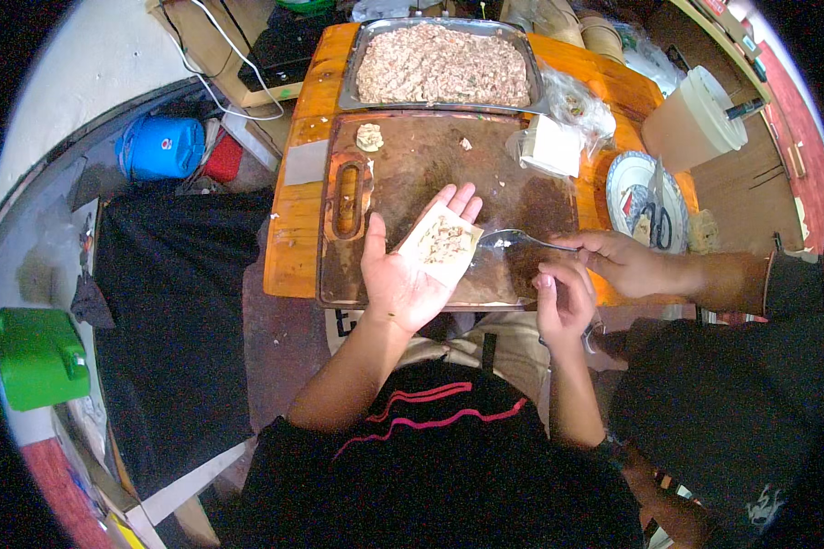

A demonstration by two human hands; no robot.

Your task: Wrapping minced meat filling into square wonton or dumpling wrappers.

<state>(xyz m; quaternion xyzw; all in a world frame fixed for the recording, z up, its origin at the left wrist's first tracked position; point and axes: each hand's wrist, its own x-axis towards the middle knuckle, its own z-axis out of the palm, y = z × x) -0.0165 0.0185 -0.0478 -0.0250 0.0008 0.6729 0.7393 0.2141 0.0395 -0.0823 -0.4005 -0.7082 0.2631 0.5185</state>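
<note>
My left hand [408, 281] lies palm up above the cutting board [439, 178]. A square dough wrapper [446, 243] rests across its palm and fingers, with a thin smear of meat filling on top. My right hand [568, 302] is at the board's near right edge, fingers loosely curled, thumb apart, and nothing visible in it. Just above it, a co-worker's hand [621, 261] holds a metal spoon [522, 237], whose bowl reaches the wrapper's right edge. One folded dumpling [369, 137] sits at the board's upper left.
Behind the board stands a metal tray [347, 92] of minced filling [446, 65]. To the right are a white stack, apparently wrappers [555, 145], a plastic bag [584, 110], a patterned plate [618, 171] with scissors [658, 219], and a lidded tub [690, 123]. The co-worker's arm crosses from the right.
</note>
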